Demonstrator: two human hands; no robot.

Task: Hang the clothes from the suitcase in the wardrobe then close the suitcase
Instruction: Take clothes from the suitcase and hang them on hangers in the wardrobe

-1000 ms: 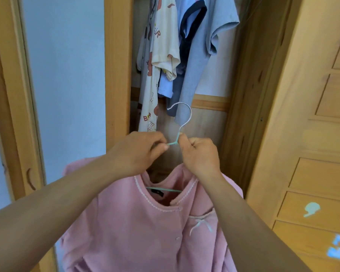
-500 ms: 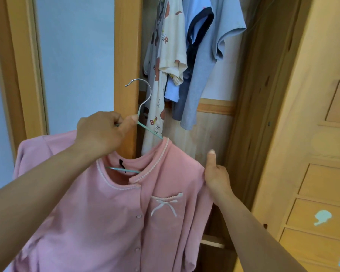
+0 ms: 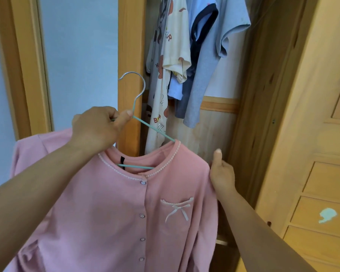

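A pink button-up top (image 3: pixel 116 213) with a small bow pocket hangs on a teal wire hanger (image 3: pixel 151 129) in front of me. My left hand (image 3: pixel 98 128) is shut on the hanger just below its metal hook, which points up and left. At the garment's right shoulder, my right hand (image 3: pixel 221 171) pinches the fabric edge, thumb raised. Behind them is the open wardrobe (image 3: pixel 214 122), where several shirts (image 3: pixel 196 55) hang. The suitcase is out of view.
A wooden post (image 3: pixel 131 55) stands right behind the hanger hook, with a pale blue panel (image 3: pixel 81 55) to its left. The wardrobe's open wooden door (image 3: pixel 312 134) fills the right side. A low shelf edge (image 3: pixel 221 242) shows inside the wardrobe.
A second ago both hands were together at the hanger neck. My right hand has since moved down to the top's right shoulder; my left hand has lifted hanger and top up and left.
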